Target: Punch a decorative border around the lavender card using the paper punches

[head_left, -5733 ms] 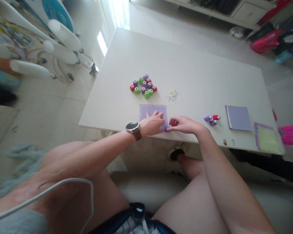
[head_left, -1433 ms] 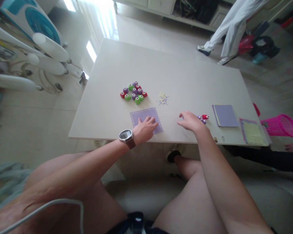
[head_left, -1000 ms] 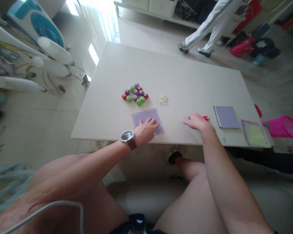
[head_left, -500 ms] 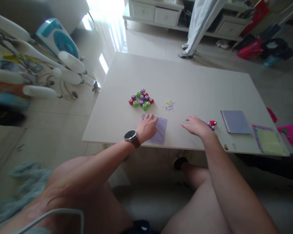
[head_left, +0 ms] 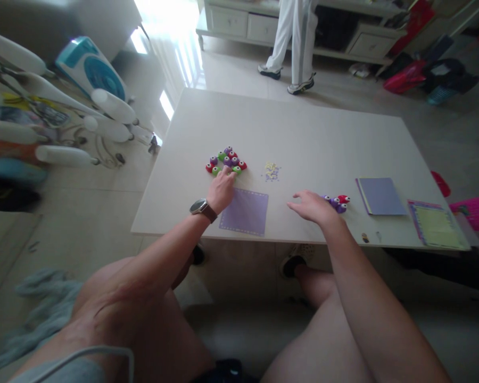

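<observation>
My left hand [head_left: 221, 190], with a watch on its wrist, reaches to the near edge of a cluster of small red, green and purple punches [head_left: 226, 160]; its fingertips touch or nearly touch them, and I cannot tell whether it grips one. A purple paper square [head_left: 245, 211] with a dotted border lies just right of that hand near the table's front edge. My right hand [head_left: 311, 205] rests open on the table [head_left: 295, 127], fingers spread. Three small punches [head_left: 336, 201], purple and red, sit just right of it.
A little heap of paper bits [head_left: 272, 171] lies beyond the square. A purple paper stack [head_left: 379, 196] and a yellow-green sheet [head_left: 437, 231] lie at the right. A pink basket [head_left: 477, 209] stands off the right edge. A person's legs [head_left: 297, 37] stand beyond the table.
My left hand has left the purple square and moved forward to the punch cluster. My right hand let go of a punch by the square, went to the three punches, and lies open.
</observation>
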A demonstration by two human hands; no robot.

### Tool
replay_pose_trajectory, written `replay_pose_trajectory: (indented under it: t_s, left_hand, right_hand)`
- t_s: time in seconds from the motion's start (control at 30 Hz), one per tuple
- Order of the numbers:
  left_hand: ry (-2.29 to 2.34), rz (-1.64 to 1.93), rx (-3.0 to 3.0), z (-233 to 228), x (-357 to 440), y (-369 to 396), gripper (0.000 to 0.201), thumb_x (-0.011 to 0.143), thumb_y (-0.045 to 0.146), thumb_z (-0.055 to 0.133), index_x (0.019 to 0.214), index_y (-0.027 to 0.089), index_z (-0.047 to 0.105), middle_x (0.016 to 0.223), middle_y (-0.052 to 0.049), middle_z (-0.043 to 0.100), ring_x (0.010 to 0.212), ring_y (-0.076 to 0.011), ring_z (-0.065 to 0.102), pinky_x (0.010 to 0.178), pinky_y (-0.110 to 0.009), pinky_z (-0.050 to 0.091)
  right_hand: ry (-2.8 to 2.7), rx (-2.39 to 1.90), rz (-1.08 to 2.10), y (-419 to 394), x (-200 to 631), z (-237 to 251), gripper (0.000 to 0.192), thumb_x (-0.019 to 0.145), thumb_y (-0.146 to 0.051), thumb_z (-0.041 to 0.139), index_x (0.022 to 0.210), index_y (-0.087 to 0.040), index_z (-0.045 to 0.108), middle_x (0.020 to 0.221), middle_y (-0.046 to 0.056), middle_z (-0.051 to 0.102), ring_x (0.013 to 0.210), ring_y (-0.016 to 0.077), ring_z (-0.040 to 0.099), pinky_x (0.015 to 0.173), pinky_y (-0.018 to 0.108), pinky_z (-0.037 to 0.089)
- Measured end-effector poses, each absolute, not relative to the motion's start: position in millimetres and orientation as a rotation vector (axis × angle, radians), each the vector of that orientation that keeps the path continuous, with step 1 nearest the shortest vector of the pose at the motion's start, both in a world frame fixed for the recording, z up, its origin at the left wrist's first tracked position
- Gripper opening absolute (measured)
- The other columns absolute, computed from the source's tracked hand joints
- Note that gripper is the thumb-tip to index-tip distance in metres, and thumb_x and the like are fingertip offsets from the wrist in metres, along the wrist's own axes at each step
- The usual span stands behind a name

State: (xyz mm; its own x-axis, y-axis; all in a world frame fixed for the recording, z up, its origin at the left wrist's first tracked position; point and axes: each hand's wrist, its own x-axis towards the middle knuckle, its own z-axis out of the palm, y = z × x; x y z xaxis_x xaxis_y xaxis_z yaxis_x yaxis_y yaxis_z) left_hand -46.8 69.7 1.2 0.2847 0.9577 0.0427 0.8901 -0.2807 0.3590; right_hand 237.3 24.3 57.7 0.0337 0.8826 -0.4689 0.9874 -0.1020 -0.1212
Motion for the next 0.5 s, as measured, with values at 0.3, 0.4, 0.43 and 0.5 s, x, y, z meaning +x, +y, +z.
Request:
replay_pose_trajectory:
  t_s: [0.3, 0.4, 0.43, 0.5]
  left_hand:
    - [1.772, 0.373, 2.18, 12, -45, 73, 0.027, 0.096, 0.014, 0.046, 0.113, 0.016, 0.067, 0.119, -0.015, 0.057, 0.107, -0.0273, 0.057, 0.096, -0.041, 0.049]
    - [1.685, 0.43, 2.138, 13, -36, 71, 0.02, 0.096, 0.016, 0.05, 0.109, 0.015, 0.066, 0.118, -0.013, 0.056, 0.095, -0.0224, 0.059, 0.091, -0.039, 0.051]
    - [1.646, 0.449, 2.121, 13, -32, 69, 0.018, 0.096, 0.017, 0.053, 0.108, 0.015, 0.066, 0.118, -0.012, 0.056, 0.094, -0.0215, 0.059, 0.091, -0.038, 0.052]
    - [1.544, 0.492, 2.087, 16, -23, 63, 0.014, 0.095, 0.021, 0.059, 0.107, 0.017, 0.066, 0.116, -0.011, 0.057, 0.094, -0.0203, 0.059, 0.091, -0.037, 0.053]
  right_hand:
    - [1.959, 2.14, -0.601, 20, 226, 68, 0.045, 0.094, -0.04, 0.056, 0.129, -0.016, 0.072, 0.134, 0.016, 0.071, 0.124, 0.0302, 0.066, 0.105, 0.037, 0.048]
    - [2.017, 2.179, -0.604, 20, 219, 71, 0.038, 0.094, -0.036, 0.059, 0.122, -0.017, 0.075, 0.125, 0.015, 0.075, 0.117, 0.0308, 0.068, 0.101, 0.038, 0.05]
    - [2.057, 2.19, -0.65, 20, 216, 71, 0.035, 0.094, -0.035, 0.059, 0.119, -0.017, 0.075, 0.122, 0.015, 0.075, 0.115, 0.0297, 0.069, 0.1, 0.038, 0.05]
    - [2.155, 2.222, -0.838, 20, 209, 68, 0.032, 0.094, -0.035, 0.061, 0.117, -0.017, 0.074, 0.121, 0.014, 0.075, 0.109, 0.0259, 0.07, 0.098, 0.035, 0.051]
